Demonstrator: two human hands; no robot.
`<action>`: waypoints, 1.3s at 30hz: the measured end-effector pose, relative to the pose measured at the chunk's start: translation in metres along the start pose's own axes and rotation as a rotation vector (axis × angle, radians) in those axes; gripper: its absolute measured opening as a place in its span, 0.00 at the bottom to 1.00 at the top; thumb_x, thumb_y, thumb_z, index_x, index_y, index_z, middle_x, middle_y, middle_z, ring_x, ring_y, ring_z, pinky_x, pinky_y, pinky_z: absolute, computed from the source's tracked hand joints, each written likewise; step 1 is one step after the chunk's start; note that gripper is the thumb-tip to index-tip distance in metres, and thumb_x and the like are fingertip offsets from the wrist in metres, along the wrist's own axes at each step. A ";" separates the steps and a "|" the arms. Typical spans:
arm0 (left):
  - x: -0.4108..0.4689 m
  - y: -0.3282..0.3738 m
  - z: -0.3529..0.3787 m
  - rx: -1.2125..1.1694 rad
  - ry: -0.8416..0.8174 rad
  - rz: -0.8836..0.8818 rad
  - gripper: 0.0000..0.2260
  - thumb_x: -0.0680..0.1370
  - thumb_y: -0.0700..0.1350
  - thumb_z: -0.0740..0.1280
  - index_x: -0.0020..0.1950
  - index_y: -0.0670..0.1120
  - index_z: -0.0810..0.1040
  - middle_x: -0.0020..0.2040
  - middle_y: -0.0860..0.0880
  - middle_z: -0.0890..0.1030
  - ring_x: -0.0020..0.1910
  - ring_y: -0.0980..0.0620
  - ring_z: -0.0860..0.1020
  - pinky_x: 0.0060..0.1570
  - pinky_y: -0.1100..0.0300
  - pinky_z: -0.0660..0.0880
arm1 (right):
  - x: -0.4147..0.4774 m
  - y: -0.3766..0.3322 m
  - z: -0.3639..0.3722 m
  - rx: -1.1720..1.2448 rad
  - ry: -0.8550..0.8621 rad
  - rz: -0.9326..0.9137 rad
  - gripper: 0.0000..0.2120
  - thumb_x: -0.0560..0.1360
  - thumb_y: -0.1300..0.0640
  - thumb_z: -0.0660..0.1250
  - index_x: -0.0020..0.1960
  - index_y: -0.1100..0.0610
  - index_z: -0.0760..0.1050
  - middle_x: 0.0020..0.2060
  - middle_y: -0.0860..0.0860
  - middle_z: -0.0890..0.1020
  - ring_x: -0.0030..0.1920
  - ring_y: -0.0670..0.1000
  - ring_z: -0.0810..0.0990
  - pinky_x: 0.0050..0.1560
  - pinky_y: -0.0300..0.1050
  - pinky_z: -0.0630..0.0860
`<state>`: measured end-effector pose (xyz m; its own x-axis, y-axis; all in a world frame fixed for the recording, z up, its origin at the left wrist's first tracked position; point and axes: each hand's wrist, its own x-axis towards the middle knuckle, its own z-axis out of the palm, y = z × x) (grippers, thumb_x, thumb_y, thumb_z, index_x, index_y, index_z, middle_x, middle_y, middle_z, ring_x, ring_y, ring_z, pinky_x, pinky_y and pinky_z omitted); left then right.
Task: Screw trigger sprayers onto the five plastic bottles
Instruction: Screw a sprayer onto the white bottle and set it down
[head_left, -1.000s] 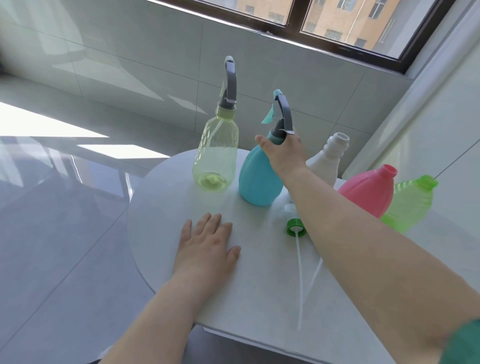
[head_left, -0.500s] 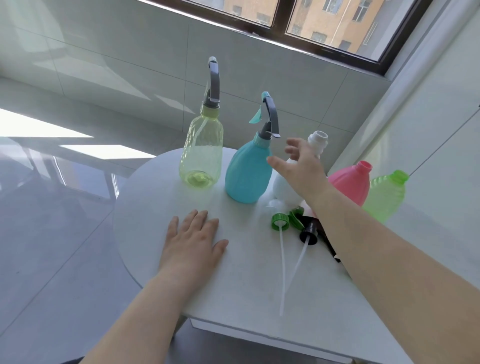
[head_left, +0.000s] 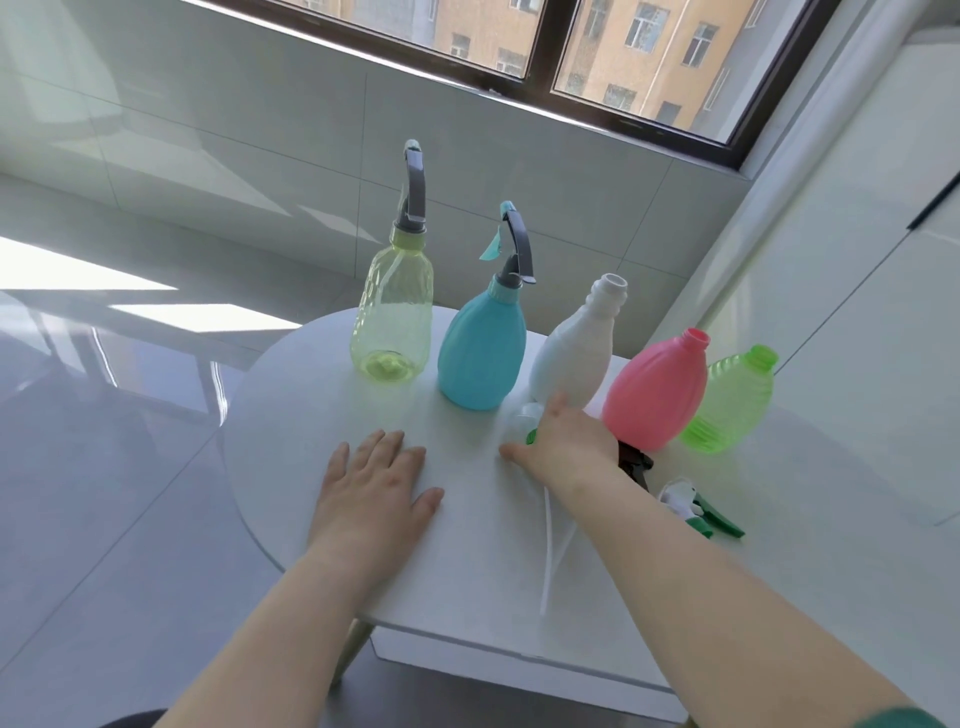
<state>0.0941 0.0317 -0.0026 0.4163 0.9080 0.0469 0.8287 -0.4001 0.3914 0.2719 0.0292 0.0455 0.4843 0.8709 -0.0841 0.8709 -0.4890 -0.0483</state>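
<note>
Five bottles stand in a row at the back of the round white table (head_left: 467, 582). The clear yellow bottle (head_left: 392, 312) and the blue bottle (head_left: 483, 353) carry grey trigger sprayers. The white bottle (head_left: 576, 353), pink bottle (head_left: 657, 395) and clear green bottle (head_left: 737, 400) have bare necks. My right hand (head_left: 566, 441) is down on the loose sprayers in front of the white bottle, thumb and forefinger spread around a green collar (head_left: 531, 436). Thin dip tubes (head_left: 550, 561) run out beneath my wrist. My left hand (head_left: 374, 483) lies flat on the table.
A black sprayer (head_left: 636, 462) lies just right of my right hand, and a white and green sprayer (head_left: 696, 512) lies further right. The table's edge runs close to my left hand. A tiled wall and window stand behind the bottles.
My right hand left the blue bottle's sprayer, passed the white bottle's neck and came down onto the loose sprayers. My left hand stayed flat on the table.
</note>
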 end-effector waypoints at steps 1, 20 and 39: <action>0.001 0.000 0.000 0.000 0.006 0.001 0.22 0.77 0.56 0.50 0.70 0.52 0.56 0.75 0.50 0.53 0.74 0.53 0.48 0.71 0.53 0.41 | 0.002 -0.001 0.001 0.004 0.005 0.009 0.29 0.69 0.43 0.64 0.60 0.59 0.59 0.55 0.57 0.77 0.55 0.58 0.76 0.40 0.44 0.66; -0.002 -0.001 0.000 -0.018 0.078 0.012 0.20 0.77 0.55 0.53 0.68 0.53 0.60 0.74 0.53 0.57 0.73 0.54 0.51 0.70 0.57 0.43 | -0.042 0.076 -0.034 1.675 -0.113 0.012 0.04 0.72 0.60 0.63 0.46 0.58 0.73 0.31 0.51 0.82 0.22 0.44 0.75 0.22 0.34 0.70; 0.060 0.146 -0.001 -0.522 0.285 0.223 0.30 0.71 0.43 0.68 0.69 0.45 0.58 0.64 0.48 0.65 0.64 0.52 0.64 0.59 0.68 0.57 | -0.043 0.172 -0.019 2.253 -0.041 -0.056 0.08 0.64 0.61 0.62 0.42 0.57 0.76 0.35 0.50 0.85 0.33 0.45 0.81 0.35 0.35 0.78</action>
<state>0.2400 0.0277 0.0585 0.3822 0.8362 0.3934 0.4122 -0.5353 0.7373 0.4024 -0.0917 0.0602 0.4432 0.8947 -0.0552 -0.6192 0.2610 -0.7406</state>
